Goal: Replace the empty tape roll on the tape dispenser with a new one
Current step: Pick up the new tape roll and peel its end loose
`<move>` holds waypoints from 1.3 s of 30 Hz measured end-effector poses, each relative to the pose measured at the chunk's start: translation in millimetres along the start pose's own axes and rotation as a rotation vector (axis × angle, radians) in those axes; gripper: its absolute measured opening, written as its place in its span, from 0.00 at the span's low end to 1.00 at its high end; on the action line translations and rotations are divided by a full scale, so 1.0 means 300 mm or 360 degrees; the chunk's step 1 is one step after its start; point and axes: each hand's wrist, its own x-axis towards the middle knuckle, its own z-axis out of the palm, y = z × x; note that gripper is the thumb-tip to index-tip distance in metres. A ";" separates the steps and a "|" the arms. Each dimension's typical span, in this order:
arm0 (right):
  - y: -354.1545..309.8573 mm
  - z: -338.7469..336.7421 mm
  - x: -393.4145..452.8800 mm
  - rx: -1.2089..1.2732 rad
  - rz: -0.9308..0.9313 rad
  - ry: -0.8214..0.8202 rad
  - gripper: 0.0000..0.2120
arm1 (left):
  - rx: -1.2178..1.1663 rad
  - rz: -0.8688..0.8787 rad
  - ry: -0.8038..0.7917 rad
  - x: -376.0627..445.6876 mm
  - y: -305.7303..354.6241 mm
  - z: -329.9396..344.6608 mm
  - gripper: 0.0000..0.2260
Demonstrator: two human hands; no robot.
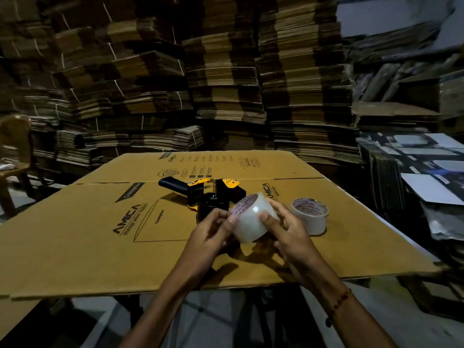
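Note:
I hold a full roll of clear tape (251,222) above the cardboard, tilted, with its printed core facing up and left. My left hand (213,234) pinches its left edge and my right hand (288,232) grips its right side, thumb on the tape face. Just behind the roll lies the black and yellow tape dispenser (203,194) on its side, handle pointing left and back, its round black hub bare. To the right stands the empty tape roll (311,217), a thin white core with red print, resting flat on the cardboard.
Everything lies on a large flattened brown carton (100,229) printed "AMICA". Tall stacks of flattened cartons (226,84) wall in the back. A chair (15,151) stands at the left. Printed sheets and boards (426,172) pile up at the right.

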 end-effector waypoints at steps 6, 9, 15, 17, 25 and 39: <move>0.018 -0.017 0.010 0.0122 -0.0071 0.0161 0.17 | 0.0199 0.0054 -0.0180 0.002 0.001 0.007 0.11; 0.018 -0.021 0.006 0.0113 -0.0069 0.0039 0.20 | 0.0074 0.0018 -0.0187 0.008 -0.015 -0.010 0.05; 0.021 -0.011 -0.006 -0.0115 -0.0104 -0.0069 0.26 | 0.0092 0.0036 -0.0163 0.021 -0.034 -0.008 0.09; 0.019 -0.004 -0.006 -0.0180 -0.0151 -0.0065 0.23 | 0.0164 0.0101 -0.0136 0.023 -0.039 -0.006 0.08; 0.024 0.046 0.003 -0.0168 -0.0186 0.0119 0.17 | 0.0212 0.0132 -0.0100 0.023 -0.037 -0.009 0.08; 0.024 0.140 -0.008 -0.0068 -0.0083 -0.0068 0.35 | 0.0087 0.0095 0.0053 0.029 -0.053 -0.012 0.06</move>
